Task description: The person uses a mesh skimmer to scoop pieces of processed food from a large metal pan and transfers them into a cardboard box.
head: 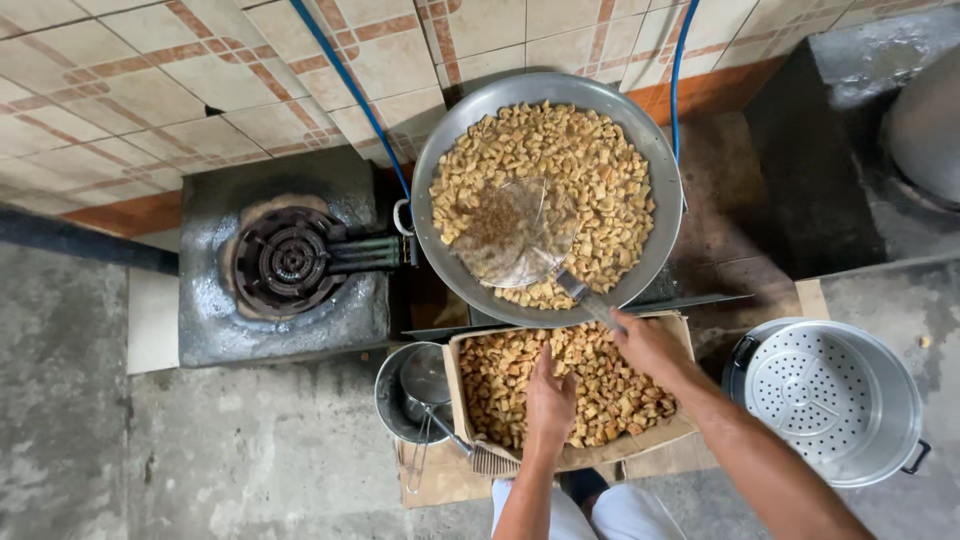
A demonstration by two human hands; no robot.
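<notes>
A big metal wok holds a heap of small golden fried pieces. My right hand grips the handle of a wire mesh skimmer, whose round bowl lies over the pieces in the wok. Below the wok stands a cardboard box filled with the same fried pieces. My left hand rests with fingers together on the pieces in the box, holding nothing.
A round gas burner sits in a dark concrete stand to the left. A metal pot with a ladle and wire tool stands left of the box. At the right is a perforated steamer pot. Blue hoses run up the tiled wall.
</notes>
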